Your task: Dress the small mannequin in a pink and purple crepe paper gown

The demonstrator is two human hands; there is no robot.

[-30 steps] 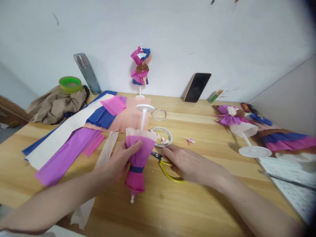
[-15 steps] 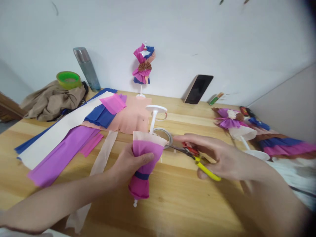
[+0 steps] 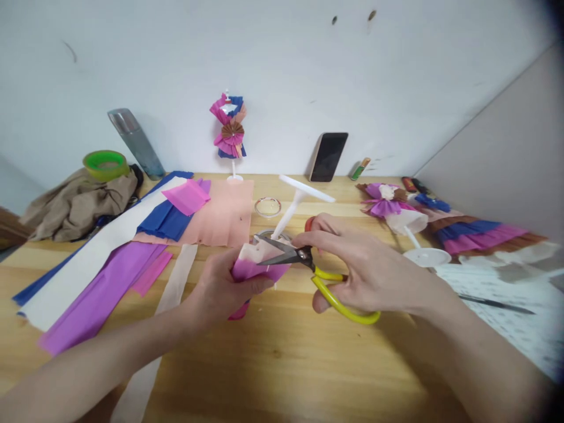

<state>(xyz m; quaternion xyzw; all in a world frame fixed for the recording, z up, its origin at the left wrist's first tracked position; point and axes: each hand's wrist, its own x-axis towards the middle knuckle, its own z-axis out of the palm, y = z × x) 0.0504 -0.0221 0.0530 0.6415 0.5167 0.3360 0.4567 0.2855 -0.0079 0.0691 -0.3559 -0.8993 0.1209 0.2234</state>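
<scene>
My left hand (image 3: 224, 282) is closed around a small dress form (image 3: 288, 214) wrapped in crepe paper. Its white stand and round base point up and away from me, and the purple and cream paper edge (image 3: 253, 258) faces up. In my right hand (image 3: 352, 264) are scissors (image 3: 328, 282) with yellow and red handles. Their dark blades are spread and lie across the cream rim of the paper; whether they touch it I cannot tell. A tape roll behind the form is mostly hidden.
Crepe paper strips (image 3: 101, 282) lie on the left, near a bottle (image 3: 136, 144) and green tape (image 3: 104, 165) on a brown cloth. A dressed form (image 3: 232, 132) and a phone (image 3: 329, 157) stand by the wall. More paper dresses (image 3: 484, 235) are at right, beside a pen (image 3: 497, 303).
The dress form has tilted so its paper rim and base turn toward the scissors. My right hand has brought the scissors left and up over the rim, with the blades now spread.
</scene>
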